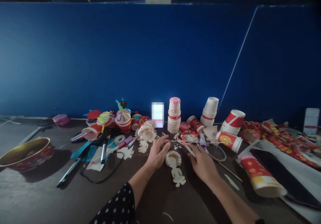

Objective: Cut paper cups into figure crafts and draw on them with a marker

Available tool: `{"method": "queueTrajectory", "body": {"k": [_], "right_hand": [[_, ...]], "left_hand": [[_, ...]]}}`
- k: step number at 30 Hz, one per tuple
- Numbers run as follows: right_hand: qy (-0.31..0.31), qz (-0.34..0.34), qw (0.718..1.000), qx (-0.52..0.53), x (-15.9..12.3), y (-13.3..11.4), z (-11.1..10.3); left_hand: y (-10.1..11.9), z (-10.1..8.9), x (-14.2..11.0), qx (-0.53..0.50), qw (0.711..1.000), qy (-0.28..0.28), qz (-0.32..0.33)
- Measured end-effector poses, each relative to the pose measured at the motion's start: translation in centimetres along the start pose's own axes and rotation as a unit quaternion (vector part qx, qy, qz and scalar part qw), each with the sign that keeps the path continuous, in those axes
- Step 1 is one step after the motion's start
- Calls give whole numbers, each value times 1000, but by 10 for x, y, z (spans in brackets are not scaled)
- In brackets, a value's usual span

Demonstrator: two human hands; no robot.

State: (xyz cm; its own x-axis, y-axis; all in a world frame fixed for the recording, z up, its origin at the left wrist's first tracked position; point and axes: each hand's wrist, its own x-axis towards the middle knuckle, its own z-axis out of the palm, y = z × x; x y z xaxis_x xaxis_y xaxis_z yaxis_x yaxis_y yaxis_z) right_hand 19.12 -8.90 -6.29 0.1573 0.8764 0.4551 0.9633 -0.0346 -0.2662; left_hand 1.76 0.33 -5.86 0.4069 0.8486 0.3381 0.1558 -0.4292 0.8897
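Observation:
My left hand [157,152] rests palm down with its fingers apart, holding nothing, just left of a cream paper figure [178,176]. The figure lies on the dark tabletop [152,200] with a ruffled paper-cup piece [173,158] at its head end. My right hand [202,162] hovers to the figure's right, fingers reaching forward. A thin white strip [188,148] lies under its fingertips, and I cannot tell whether it is held. Small paper scraps [178,143] are scattered just beyond both hands.
Stacked paper cups [174,116] and cup crafts [122,122] stand along a blue wall [125,50]. Pens, tape and a gold-rimmed red bowl [25,153] lie left. A red-and-yellow paper cup [262,176] and red papers [278,142] lie right.

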Motion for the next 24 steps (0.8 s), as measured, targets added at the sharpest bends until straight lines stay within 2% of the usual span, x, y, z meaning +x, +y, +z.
{"method": "queueTrajectory", "body": {"k": [2,4,5,7,11,15,24], "right_hand": [[44,-22,999,-11,-1,-2,-3],[61,-39,997,8,-3,-9,-5],[53,-40,997,29,-4,-14,-6],[-3,-29,997,68,-7,-23,-6],[-62,13,996,68,-10,-33,-2],[-74,34,994,77,-9,-33,1],[-39,35,993,103,-6,-30,-2]], "left_hand": [[-3,-1,0,67,998,-5,8],[-3,0,-1,120,992,-26,14],[-3,0,-2,141,989,-37,21],[-1,3,-4,177,982,-54,41],[1,6,-6,228,970,-57,63],[1,7,-5,229,969,-68,64],[7,10,-9,144,975,-83,149]]}}
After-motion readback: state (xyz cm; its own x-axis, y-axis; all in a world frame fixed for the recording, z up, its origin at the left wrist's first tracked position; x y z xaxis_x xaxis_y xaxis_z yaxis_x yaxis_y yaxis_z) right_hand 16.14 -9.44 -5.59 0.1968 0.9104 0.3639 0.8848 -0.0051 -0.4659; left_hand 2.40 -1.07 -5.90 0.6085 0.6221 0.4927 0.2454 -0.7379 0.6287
